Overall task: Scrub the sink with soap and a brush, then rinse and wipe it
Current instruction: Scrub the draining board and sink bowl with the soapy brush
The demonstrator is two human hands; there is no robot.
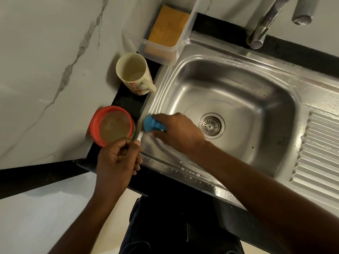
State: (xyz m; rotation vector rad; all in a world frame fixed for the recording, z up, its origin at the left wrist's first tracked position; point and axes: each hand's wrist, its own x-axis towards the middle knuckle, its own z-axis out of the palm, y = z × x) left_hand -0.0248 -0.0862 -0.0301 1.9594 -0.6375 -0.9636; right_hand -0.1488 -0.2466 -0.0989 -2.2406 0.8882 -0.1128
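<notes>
Setting: Black stone counter [128,105] ran along a white marble-veined wall [51,70], seen from the head camera looking down.
Sink: a rectangular stainless-steel sink [275,99] was sunk in the counter, with a round slotted drain [211,125] in its floor and a ribbed draining board [319,149] at the right; droplets and small suds lay on the near rim.
Brush: a small blue plastic scrubbing brush [153,124] sat at the sink's left rim, where the ridged edge drops into the basin. Its long axis ran roughly left to right, the rounded blue end pointing left toward the counter, the other end hidden under the hand. Its bristles were blurred.
Right hand: the right hand [176,132] reached across the basin and gripped the brush, fingers curled round its body.
Left hand: the left hand [117,158] hovered over the sink's front-left corner, fingers curled into a loose fist; whether they held anything could not be told.
Counter items: a round red-lidded tub [111,125] stood just left of the brush; a cream mug with red flower print [134,74] stood behind it, handle toward the sink; a clear plastic box [165,37] held an orange cloth [168,26].
Tap: a chrome tap spout [260,32] hung over the far rim.
</notes>
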